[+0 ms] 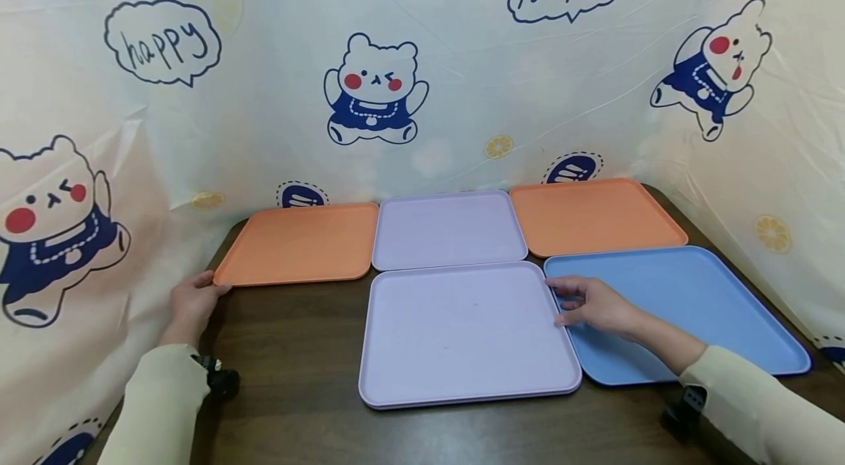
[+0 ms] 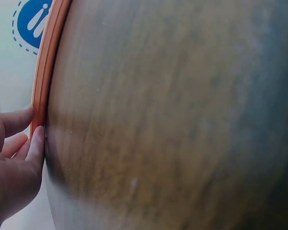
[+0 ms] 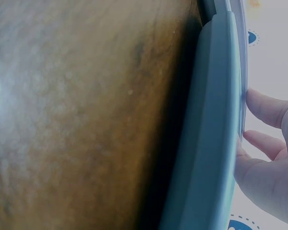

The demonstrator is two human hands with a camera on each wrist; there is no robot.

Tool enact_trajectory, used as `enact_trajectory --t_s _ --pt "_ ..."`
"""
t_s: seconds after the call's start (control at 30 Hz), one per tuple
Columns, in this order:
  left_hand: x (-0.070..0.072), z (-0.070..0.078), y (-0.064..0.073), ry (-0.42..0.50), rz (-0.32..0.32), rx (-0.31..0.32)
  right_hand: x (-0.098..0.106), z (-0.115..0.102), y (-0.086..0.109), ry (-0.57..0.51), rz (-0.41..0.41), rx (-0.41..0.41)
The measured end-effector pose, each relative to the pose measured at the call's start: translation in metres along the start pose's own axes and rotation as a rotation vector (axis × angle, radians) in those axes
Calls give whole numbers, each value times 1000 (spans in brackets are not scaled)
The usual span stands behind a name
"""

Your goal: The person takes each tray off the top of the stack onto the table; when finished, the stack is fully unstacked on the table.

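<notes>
At the near left corner of an orange tray [image 1: 300, 243], my left hand [image 1: 193, 304] touches the edge with thumb and fingertips. The left wrist view shows the thumb and a finger against that orange rim [image 2: 50, 62]. My right hand [image 1: 604, 306] reaches over the left side of a blue tray [image 1: 686, 304]. Its fingertips rest at the right rim of the front purple tray [image 1: 462, 333], whose near edge looks doubled. In the right wrist view, thumb and fingers of the right hand [image 3: 273, 148] lie along the trays' adjoining edges, with the blue rim [image 3: 206, 120] nearest.
Behind stand a second purple tray [image 1: 449, 230] and, to its right, another orange tray [image 1: 594, 217]. All lie on a dark wooden table [image 1: 284, 370]. A pale curtain [image 1: 264, 83] printed with cartoon bears hangs close around the back and sides.
</notes>
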State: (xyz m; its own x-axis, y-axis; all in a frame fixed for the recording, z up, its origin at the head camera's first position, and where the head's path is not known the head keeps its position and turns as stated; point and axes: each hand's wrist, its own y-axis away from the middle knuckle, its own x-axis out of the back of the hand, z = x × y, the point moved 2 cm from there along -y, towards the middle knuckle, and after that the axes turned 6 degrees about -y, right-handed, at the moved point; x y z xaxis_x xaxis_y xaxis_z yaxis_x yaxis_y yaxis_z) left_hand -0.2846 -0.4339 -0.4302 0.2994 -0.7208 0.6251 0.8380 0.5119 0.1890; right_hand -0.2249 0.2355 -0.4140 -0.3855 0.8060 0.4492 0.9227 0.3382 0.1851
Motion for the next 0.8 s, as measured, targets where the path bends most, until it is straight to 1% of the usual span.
enact_trajectory --t_s 0.23,0.47,0.63,0.8 --pt "-3 5 3 -21 27 22 0 0 0 4 0 4" --pt "-4 9 4 -55 46 -5 2 3 0 3 9 -14" --pt "-3 6 4 -43 49 -9 2 4 -2 3 15 -34" --pt "-1 4 4 -23 52 14 2 3 -1 2 20 -45"
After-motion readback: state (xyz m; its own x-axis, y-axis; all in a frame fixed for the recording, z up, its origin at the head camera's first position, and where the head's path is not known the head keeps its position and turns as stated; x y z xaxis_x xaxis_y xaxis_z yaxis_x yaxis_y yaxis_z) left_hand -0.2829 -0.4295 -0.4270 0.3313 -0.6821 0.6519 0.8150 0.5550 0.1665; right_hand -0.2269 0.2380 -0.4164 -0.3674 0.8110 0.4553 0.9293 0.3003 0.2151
